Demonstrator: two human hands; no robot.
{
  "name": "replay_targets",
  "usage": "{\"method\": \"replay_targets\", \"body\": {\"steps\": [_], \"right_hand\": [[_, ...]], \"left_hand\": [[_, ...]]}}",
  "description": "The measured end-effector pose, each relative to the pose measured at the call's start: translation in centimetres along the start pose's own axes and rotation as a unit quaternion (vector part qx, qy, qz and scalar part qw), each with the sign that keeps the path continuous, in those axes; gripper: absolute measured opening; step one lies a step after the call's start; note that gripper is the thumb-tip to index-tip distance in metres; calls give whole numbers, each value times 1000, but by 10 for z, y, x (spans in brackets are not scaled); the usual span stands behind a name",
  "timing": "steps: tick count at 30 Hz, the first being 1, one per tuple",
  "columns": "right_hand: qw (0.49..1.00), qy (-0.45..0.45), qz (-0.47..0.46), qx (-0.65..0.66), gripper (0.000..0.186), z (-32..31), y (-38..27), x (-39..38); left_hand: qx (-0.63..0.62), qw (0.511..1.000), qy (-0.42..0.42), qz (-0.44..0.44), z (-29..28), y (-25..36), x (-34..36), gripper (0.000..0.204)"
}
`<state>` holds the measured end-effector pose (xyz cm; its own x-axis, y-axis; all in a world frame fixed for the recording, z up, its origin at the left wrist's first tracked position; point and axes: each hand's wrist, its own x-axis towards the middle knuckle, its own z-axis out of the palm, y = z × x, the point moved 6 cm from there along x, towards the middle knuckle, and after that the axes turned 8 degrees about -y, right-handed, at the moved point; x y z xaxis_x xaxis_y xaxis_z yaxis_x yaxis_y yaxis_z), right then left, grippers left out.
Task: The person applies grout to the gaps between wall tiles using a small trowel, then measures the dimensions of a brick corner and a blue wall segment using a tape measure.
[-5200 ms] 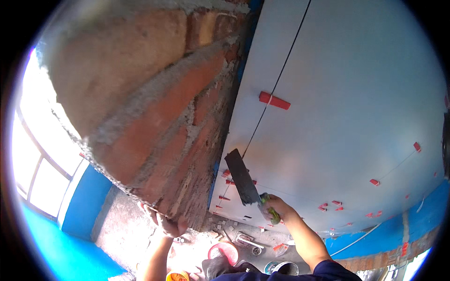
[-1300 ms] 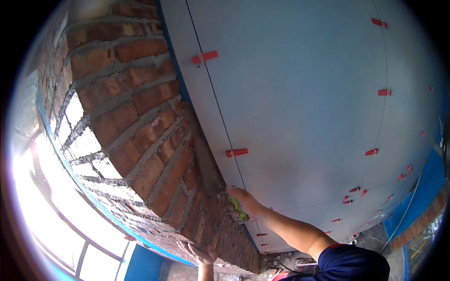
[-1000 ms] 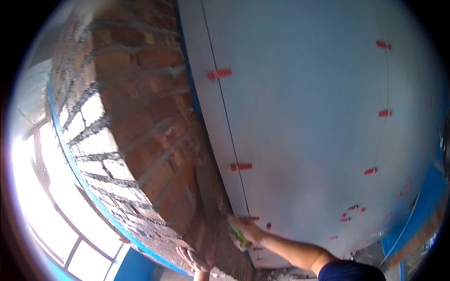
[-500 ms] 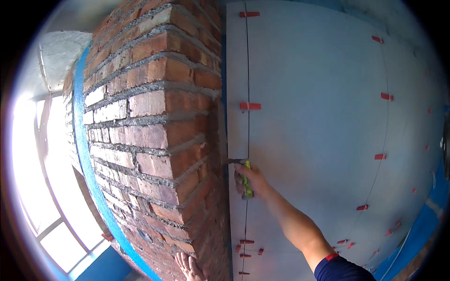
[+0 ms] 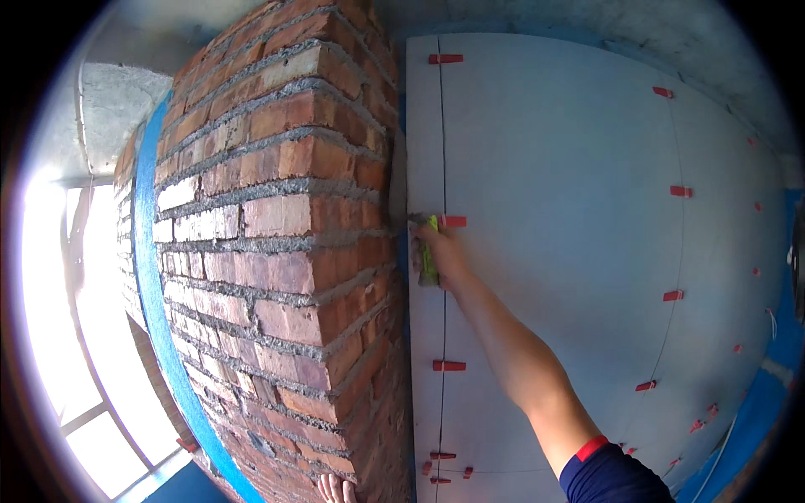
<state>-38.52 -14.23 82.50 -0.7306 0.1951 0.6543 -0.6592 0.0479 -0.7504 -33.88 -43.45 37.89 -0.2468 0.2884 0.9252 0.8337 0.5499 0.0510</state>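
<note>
My right hand [image 5: 446, 260] grips the green handle [image 5: 431, 226] of a flat dark trowel, held at the narrow gap between a rough brick column [image 5: 268, 268] and large pale grey wall tiles [image 5: 562, 193]. The blade is mostly hidden beside the brick. Below, my left hand [image 5: 334, 488] rests with its fingers apart against the column's lower part; only the fingers show. Red wedge clips [image 5: 449, 366] sit along the thin dark tile joints.
At the left are a bright window [image 5: 59, 310] and a vertical blue band [image 5: 151, 251] beside the column. A rough concrete ceiling [image 5: 537, 25] runs above the tiles, and blue wall surface [image 5: 788, 260] with a thin white cable shows at the far right.
My view has tilted upward from the floor to face the wall and ceiling. My right hand has moved up along the gap with the trowel; my left hand has sunk toward the lower frame edge.
</note>
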Motion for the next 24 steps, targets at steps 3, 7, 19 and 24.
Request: {"method": "replay_targets", "body": {"steps": [3, 7, 19, 24], "right_hand": [[1000, -8, -15, -9, 17, 9, -23, 20], [998, -53, 14, 3, 17, 11, -42, 40], [990, -113, 84, 14, 14, 10, -8, -15], [976, -125, 173, 45, 14, -8, 44, -94]], "left_hand": [[10, 1000, -9, -2, 0, -3, -3, 63], [3, 1000, -11, 0, -3, 3, 3, 64], [5, 999, 37, 9, -6, 8, 16, 66], [-2, 999, 39, -2, -23, 14, 11, 60]]}}
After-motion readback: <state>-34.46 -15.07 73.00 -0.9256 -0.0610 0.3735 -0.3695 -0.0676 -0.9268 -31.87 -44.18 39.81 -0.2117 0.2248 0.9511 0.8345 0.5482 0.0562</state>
